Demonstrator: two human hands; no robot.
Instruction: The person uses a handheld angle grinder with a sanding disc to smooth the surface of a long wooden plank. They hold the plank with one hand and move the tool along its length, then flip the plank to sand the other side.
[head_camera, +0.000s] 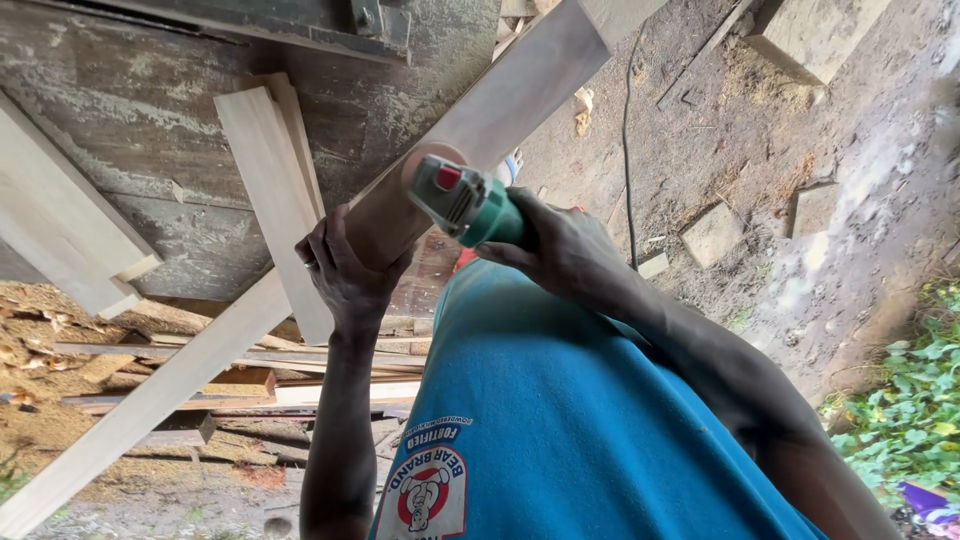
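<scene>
Right hand (565, 245) is gripping green sander (468, 205) | left hand (345, 275), fingers wrapped, is steadying long plank (500, 110) | disc is meeting plank; sanded extent unclear

Open-air carpentry workshop.
Cut planks (270, 190) upper left, sawdust (40, 330) at left, dirt floor (800, 150) at right.

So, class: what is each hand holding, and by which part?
The right hand grips a green sander by its body. The left hand clasps the long plank around its edge, beside the sanding disc.
</scene>
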